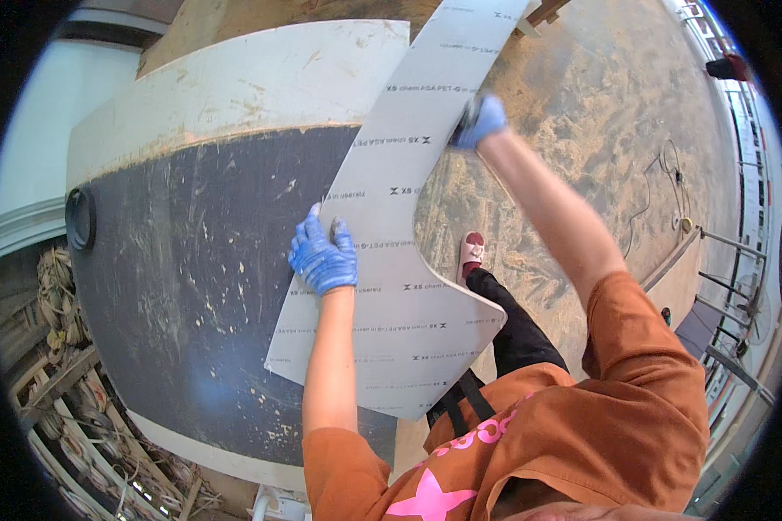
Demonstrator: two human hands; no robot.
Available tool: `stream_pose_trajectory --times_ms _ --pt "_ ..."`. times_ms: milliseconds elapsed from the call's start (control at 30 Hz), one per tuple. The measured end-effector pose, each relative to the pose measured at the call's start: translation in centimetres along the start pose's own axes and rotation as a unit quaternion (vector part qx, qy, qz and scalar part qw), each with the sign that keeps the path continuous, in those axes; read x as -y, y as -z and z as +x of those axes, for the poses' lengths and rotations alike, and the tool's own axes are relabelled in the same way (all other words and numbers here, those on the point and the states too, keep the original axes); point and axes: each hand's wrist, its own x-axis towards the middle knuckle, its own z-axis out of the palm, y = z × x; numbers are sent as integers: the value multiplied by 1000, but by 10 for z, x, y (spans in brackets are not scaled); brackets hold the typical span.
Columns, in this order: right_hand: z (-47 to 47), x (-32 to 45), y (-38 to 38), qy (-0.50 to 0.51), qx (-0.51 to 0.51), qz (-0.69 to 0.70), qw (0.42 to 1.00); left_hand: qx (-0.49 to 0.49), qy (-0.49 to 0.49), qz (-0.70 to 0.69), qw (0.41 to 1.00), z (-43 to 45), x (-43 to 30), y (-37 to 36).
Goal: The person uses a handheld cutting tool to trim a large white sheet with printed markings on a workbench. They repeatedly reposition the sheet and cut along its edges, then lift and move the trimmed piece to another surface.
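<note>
Before me lies a long white-grey panel [384, 260] with printed film, a concave cut-out and a rounded corner on its right side. It slants across a dark-topped work table [189, 260], and its right part overhangs the table. My left hand [326, 257], in a blue glove, lies with fingers apart over the panel's left edge, pressing on it. Farther up, my right hand [485, 124], also blue-gloved and motion-blurred, grips a dark block-like tool [466, 124] at the panel's right edge. The blur hides what kind of tool it is.
A black roll of tape or band [81, 219] sits at the table's left edge. Bundled cords and wooden slats [72, 404] fill a rack at lower left. Dust covers the floor [560, 124], where a cable [671, 169] lies. A metal-framed stand [733, 280] is at right.
</note>
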Motion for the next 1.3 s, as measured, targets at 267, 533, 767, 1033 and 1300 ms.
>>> stream_pose_trajectory --times_ms 267,533,767,1033,1300 --pt "18 -3 17 67 61 12 996 -6 -46 -31 998 31 -40 3" --pt "45 80 -1 -85 128 125 980 -19 -6 -49 999 179 -224 -59" --pt "129 379 -66 25 -55 24 998 -10 18 -32 999 170 -214 -72" --pt "122 303 -36 -113 -4 81 990 89 23 -213 973 257 -296 -92" --pt "189 508 -71 -12 4 40 999 255 -80 -187 945 432 -509 -115"
